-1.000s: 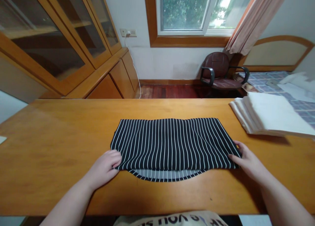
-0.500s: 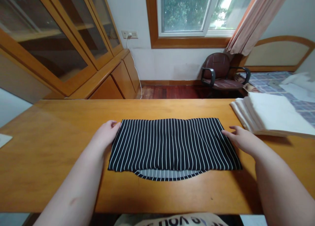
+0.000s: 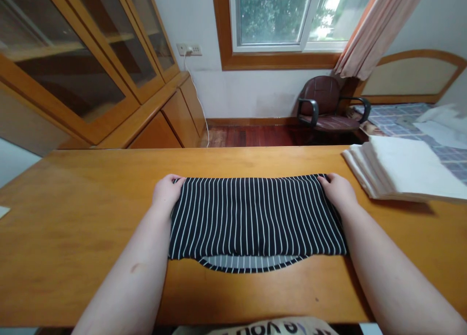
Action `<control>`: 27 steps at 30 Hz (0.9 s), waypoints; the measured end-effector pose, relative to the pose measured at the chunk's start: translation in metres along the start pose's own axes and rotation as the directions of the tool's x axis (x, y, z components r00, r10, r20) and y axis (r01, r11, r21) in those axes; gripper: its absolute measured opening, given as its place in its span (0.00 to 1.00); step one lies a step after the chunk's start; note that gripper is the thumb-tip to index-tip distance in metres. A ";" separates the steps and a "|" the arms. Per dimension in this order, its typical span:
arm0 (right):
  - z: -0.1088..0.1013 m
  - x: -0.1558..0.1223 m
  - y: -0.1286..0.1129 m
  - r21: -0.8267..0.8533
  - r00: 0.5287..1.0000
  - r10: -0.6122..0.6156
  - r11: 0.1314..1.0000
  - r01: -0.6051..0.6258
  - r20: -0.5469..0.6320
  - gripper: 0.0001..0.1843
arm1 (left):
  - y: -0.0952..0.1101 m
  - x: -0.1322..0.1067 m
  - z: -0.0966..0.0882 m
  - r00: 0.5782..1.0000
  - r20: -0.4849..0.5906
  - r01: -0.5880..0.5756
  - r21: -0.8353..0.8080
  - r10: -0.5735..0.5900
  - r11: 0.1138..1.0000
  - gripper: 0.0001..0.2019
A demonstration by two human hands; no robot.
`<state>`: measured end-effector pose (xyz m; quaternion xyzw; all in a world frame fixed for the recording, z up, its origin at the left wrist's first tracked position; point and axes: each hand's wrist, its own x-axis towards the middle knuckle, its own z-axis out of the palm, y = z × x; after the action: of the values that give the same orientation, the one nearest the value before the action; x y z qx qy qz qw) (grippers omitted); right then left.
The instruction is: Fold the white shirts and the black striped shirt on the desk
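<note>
A black garment with white stripes [image 3: 255,218] lies folded into a wide rectangle on the wooden table [image 3: 83,218]. Its curved edge, with a grey inner side showing, pokes out at the near side. My left hand [image 3: 168,193] pinches the far left corner of the cloth, thumb on top. At the far right corner my right hand [image 3: 337,191] grips the fabric the same way. The fingers beneath the cloth are hidden on both sides.
A stack of folded white cloths [image 3: 408,167] sits at the table's right end. Beyond the table stand a brown armchair [image 3: 324,103], a bed [image 3: 397,118] and a glass-doored cabinet [image 3: 134,96]. A pale flat item [image 3: 3,211] shows at the left edge.
Both hands have moved to the garment's far corners and closed on them. The right hand came in leftward from beside the cloth. The garment's sides have drawn in slightly.
</note>
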<state>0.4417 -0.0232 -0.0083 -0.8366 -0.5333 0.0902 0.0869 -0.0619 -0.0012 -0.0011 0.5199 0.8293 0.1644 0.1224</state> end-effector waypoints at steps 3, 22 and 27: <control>0.003 0.003 0.000 -0.021 1.000 -0.003 1.000 0.003 -0.009 0.22 | -0.001 0.001 -0.001 1.000 0.007 -0.022 0.014 0.021 1.000 0.12; 0.038 -0.102 -0.084 0.005 0.626 -0.766 0.633 0.774 0.146 0.37 | 0.082 -0.110 0.042 0.584 0.463 -0.776 0.075 0.667 0.626 0.39; 0.040 -0.096 -0.078 -0.037 0.666 -0.727 0.670 0.741 0.169 0.41 | 0.075 -0.104 0.040 0.583 0.533 -0.749 0.061 0.613 0.659 0.45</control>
<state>0.3235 -0.0764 -0.0230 -0.5456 -0.8336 0.0785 0.0351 0.0592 -0.0590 -0.0040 0.8351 0.5206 -0.0507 0.1701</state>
